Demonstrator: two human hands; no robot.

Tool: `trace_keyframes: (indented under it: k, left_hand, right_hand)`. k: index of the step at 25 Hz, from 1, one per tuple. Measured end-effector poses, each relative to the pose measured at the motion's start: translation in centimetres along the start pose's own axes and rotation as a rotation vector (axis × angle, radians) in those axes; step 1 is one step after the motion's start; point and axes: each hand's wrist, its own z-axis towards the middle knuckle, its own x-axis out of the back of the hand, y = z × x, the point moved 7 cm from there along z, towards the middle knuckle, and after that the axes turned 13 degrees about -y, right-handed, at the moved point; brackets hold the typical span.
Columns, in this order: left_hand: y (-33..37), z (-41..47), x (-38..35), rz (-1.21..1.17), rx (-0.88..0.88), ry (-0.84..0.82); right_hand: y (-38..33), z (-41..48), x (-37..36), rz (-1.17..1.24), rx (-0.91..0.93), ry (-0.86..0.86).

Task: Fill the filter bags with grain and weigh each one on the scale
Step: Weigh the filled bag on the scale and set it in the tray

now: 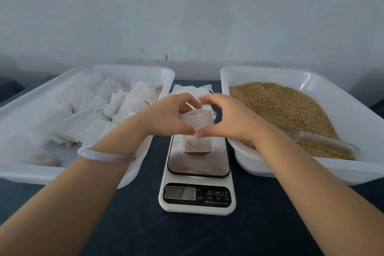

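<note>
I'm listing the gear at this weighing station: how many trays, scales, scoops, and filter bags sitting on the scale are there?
Trays: 2 (left tray, grain tray)
Scale: 1
Scoop: 1
Filter bag on the scale: 1
Total: 5

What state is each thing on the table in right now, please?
scale: on, digits blurred.
filter bag: part filled, stands on the scale.
left hand: grips the bag's top.
right hand: grips the bag's top.
left tray: full of bags.
right tray: holds grain.
scoop: lies in the grain.
</note>
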Motion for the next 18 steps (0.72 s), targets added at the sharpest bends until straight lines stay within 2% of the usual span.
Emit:
trace_keyframes:
  k: [3,6,9,11,13,14,16,18]
  left_hand:
    - [-0.2,0.2,-0.1,0.066,0.035,-0.009]
    - [-0.2,0.3,0.1,0.056,0.034,0.014]
    - [-0.3,0.3,0.3,-0.012,0.021,0.067]
    - [-0.2,0.1,0.5,-0.083,-0.006,0.111]
    - [0.4,-0.4,0.9,-0.22,-0.083,0.145]
    - [0.9,-0.6,0.8,-0.329,-0.147,0.111]
    - [2.6,-0.8,-0.1,-0.539,-0.313,-0.089]
    - [4.1,-0.9,-1.3,-0.626,-0.421,-0.262]
  right_hand:
    - [-0.9,-0.8,0.8,0.069,0.12,0.091]
    - [-1.3,-0.7,0.5,-0.093,0.088,0.047]
    - [-1.5,-0.4,0.2,-0.219,0.045,0.019]
    - [-2.3,-0.4,0.3,-0.281,0.102,0.015]
    - [-3.5,-1.0,1.3,-0.232,0.189,0.075]
    - [-3.8,-1.5,2.3,-0.146,0.214,0.128]
    - [-4.3,-2.2,4.0,0.074,0.243,0.212]
    - [-4.8,-2.7,5.1,0.164,0.283,0.255]
